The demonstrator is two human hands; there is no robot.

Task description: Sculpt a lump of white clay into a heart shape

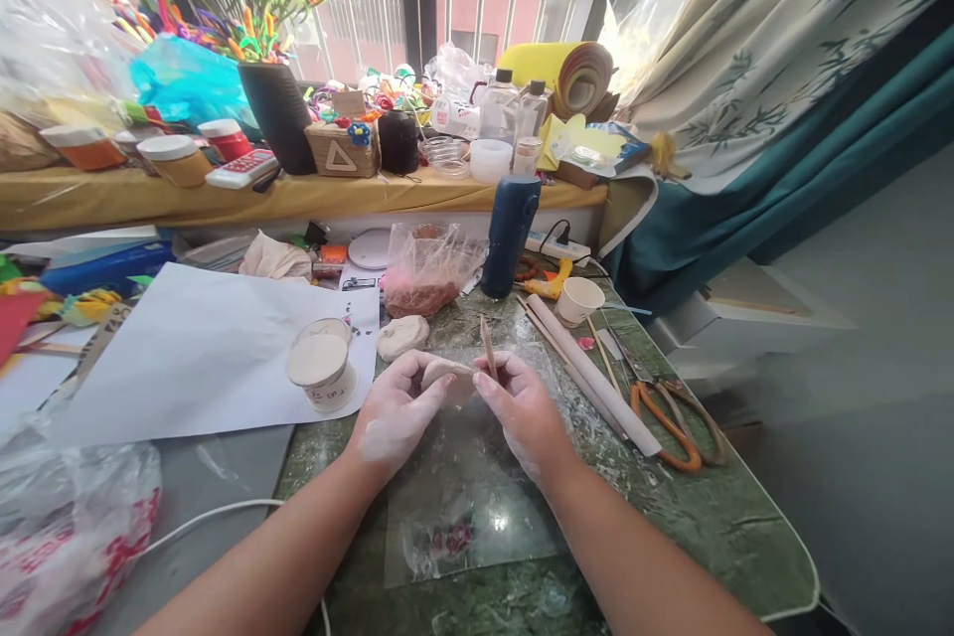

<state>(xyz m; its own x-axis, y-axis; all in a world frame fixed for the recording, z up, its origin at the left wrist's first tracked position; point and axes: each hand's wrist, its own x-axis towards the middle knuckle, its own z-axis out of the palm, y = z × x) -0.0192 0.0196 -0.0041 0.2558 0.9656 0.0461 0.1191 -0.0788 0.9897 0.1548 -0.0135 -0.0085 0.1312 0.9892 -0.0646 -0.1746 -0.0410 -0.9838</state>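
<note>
My left hand (406,407), dusted white, pinches a flat, pale piece of clay (447,373) between thumb and fingers. A pointed wooden modelling tool (487,346) stands up from my right hand (526,412), whose thumb and fingertips also meet the right end of the clay. Both hands hover over a clear plastic sheet (477,517) on the green tabletop. Just beyond my left hand lies a lump of clay (403,337). To its left, a paper cup (322,368) filled with pale material rests on a white sheet of paper (216,358).
Right of my hands lie a pale rolling rod (596,378), thin sticks and orange-handled scissors (675,427). A paper cup (579,300) and dark blue bottle (511,237) stand farther back. A bag of brown material (424,283) sits beside the bottle. Jars and craft supplies crowd the windowsill (358,199).
</note>
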